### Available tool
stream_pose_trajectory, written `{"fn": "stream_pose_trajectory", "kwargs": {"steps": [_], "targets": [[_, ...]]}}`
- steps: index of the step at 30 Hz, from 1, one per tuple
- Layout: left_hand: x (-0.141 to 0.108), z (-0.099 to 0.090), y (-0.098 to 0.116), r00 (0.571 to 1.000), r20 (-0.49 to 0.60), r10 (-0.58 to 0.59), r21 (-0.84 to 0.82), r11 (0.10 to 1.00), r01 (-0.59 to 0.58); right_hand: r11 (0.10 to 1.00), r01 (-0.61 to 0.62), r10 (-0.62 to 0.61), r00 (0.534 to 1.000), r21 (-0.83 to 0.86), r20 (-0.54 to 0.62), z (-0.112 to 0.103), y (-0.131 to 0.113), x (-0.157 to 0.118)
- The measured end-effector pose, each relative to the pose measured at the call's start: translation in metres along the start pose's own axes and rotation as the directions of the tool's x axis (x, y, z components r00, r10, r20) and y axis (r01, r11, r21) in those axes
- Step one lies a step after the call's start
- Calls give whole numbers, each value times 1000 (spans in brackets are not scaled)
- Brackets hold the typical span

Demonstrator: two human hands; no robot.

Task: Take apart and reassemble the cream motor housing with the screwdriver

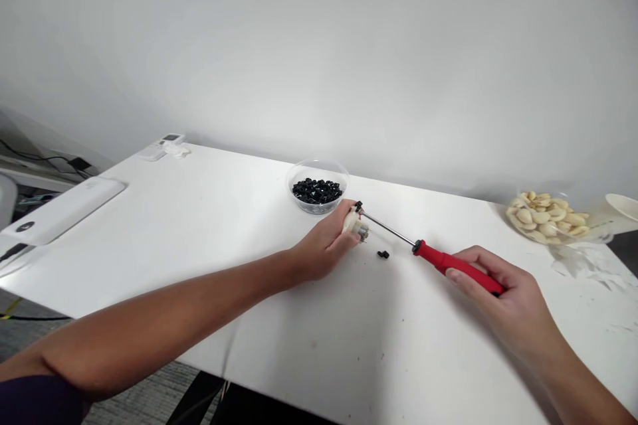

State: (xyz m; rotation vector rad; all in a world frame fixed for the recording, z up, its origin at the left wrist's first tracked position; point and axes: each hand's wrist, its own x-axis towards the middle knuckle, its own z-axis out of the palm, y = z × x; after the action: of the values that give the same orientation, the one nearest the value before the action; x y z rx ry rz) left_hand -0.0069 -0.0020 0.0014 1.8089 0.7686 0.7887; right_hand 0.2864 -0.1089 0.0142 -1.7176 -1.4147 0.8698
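My left hand [323, 244] is closed around a small cream plastic part with a silver motor [363, 232] at its end. A small black piece [358, 206] sits at the top of that part, by my fingertips. In my right hand [503, 289] is a screwdriver [458, 265] with a red handle, its shaft pointing left. The screwdriver's tip meets the black piece or stops right beside it; I cannot tell which. Loose black pieces [383, 254] lie on the table just below the motor.
Behind my left hand stands a clear round bowl [319, 207] of small black pieces. To the right, another clear container [543, 219] holds cream-coloured parts, near a pale cup-like object [623, 206]. White devices [74, 209] lie along the left edge of the white table [209, 212]. A wall rises behind.
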Motion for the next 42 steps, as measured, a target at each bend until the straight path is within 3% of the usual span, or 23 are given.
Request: {"fn": "stream_pose_trajectory", "kwargs": {"steps": [3, 8, 11, 15, 18, 21, 27, 30, 36, 42], "targets": [[-1, 1, 1, 1000, -3, -7, 26, 1000, 7, 958, -219, 192, 969, 184, 155, -3, -2, 7], [-3, 2, 2, 1000, -17, -6, 5, 1000, 6, 899, -339, 252, 918, 277, 305, -4, 0, 14], [-5, 2, -2, 999, -49, 0, -14, 1000, -1, 935, -270, 205, 941, 229, 270, -3, -4, 13], [-4, 1, -8, 998, -48, 39, -25, 999, -41, 996, -77, 73, 994, 48, 83, -3, -9, 10], [-4, 0, -9, 999, -26, 40, -54, 998, -42, 996, 81, -81, 997, -46, -12, -4, -8, 10], [-6, 0, -8, 1000, -12, 11, -77, 997, -12, 984, 152, -154, 988, -90, -22, -5, -3, 12], [-6, 5, -6, 996, -84, -25, -251, 968, 3, 989, 113, -111, 994, -93, 19, -4, 5, 16], [-5, 6, -5, 995, -66, -72, -335, 941, 46, 992, 87, -84, 996, -87, 35, -2, 6, 17], [-1, 1, -4, 994, -79, -74, -173, 983, 59, 993, 76, -75, 997, -87, 16, -2, 5, 18], [3, -2, -4, 996, -55, -67, -213, 976, 54, 993, 64, -62, 998, -101, 22, -6, 5, 19]]}}
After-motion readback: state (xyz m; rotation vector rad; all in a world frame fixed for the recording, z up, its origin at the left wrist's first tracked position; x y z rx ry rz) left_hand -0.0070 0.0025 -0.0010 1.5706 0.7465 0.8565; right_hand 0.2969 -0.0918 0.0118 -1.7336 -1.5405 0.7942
